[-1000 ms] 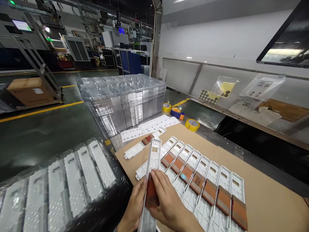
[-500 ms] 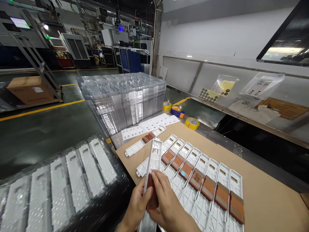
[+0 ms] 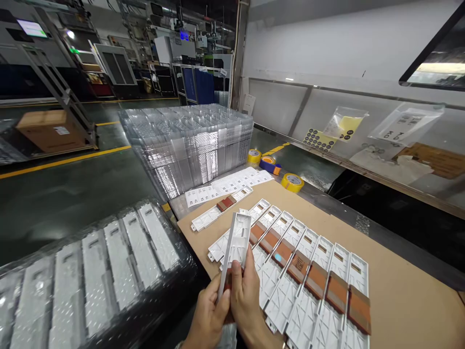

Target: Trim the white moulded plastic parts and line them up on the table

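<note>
Both hands are closed on one long white plastic panel [image 3: 240, 242], held tilted above the near edge of the cardboard. My left hand [image 3: 207, 315] grips its left side, thumb on the front. My right hand [image 3: 246, 295] wraps the right side, its thumb lying over a reddish-brown block [image 3: 228, 280] that is mostly hidden by the fingers. Just right of the hands, several like white panels [image 3: 358, 271] lie side by side, each with a brown block [image 3: 336, 293] across its middle. Another panel [image 3: 205, 216] with a brown block [image 3: 225, 203] lies alone farther back.
White panels [image 3: 116, 266] sit in a clear plastic tray at the left. Behind stands a stack of clear trays [image 3: 192, 150]. Label sheets [image 3: 203, 195], tape rolls [image 3: 292, 182] and a blue tape dispenser [image 3: 269, 166] lie along the back of the cardboard [image 3: 399, 276].
The held panel has turned slightly, showing more of its ribbed inner face. My right hand has shifted its grip, fingers now upright along the panel's right edge. The camera view has moved a little.
</note>
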Tool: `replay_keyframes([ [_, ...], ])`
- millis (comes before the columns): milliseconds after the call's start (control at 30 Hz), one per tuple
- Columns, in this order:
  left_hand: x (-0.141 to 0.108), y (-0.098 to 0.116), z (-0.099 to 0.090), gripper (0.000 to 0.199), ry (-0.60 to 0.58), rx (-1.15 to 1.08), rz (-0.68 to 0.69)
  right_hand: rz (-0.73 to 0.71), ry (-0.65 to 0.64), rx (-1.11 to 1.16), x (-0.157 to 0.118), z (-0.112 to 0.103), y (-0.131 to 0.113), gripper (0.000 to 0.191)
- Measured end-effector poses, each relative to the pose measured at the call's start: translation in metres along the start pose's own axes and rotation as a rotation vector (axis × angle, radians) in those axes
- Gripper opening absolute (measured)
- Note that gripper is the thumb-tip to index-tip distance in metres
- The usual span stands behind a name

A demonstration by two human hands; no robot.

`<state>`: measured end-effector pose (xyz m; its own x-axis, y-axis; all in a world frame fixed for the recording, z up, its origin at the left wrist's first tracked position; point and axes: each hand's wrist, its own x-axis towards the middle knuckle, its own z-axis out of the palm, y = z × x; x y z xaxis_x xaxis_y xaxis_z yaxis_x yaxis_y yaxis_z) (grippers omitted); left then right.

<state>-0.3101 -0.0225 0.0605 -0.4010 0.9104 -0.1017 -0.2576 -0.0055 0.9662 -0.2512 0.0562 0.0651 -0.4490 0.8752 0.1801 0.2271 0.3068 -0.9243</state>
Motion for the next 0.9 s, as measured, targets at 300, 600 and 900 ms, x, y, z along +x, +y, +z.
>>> replay_keyframes([
  [300, 0.034, 0.027, -0.065, 0.061, 0.338, -0.050, -0.171, -0.151, -0.060, -0.358, 0.032, 0.032, 0.034, 0.023],
  [600, 0.142, 0.045, -0.100, 0.066, 0.157, 0.451, 0.104, -0.378, 0.021, -0.489, 0.035, 0.049, 0.036, 0.012],
  [900, 0.211, -0.011, -0.036, 0.039, -0.014, 0.955, 0.211, 0.110, 0.543, 0.663, 0.013, -0.139, 0.013, 0.036],
])
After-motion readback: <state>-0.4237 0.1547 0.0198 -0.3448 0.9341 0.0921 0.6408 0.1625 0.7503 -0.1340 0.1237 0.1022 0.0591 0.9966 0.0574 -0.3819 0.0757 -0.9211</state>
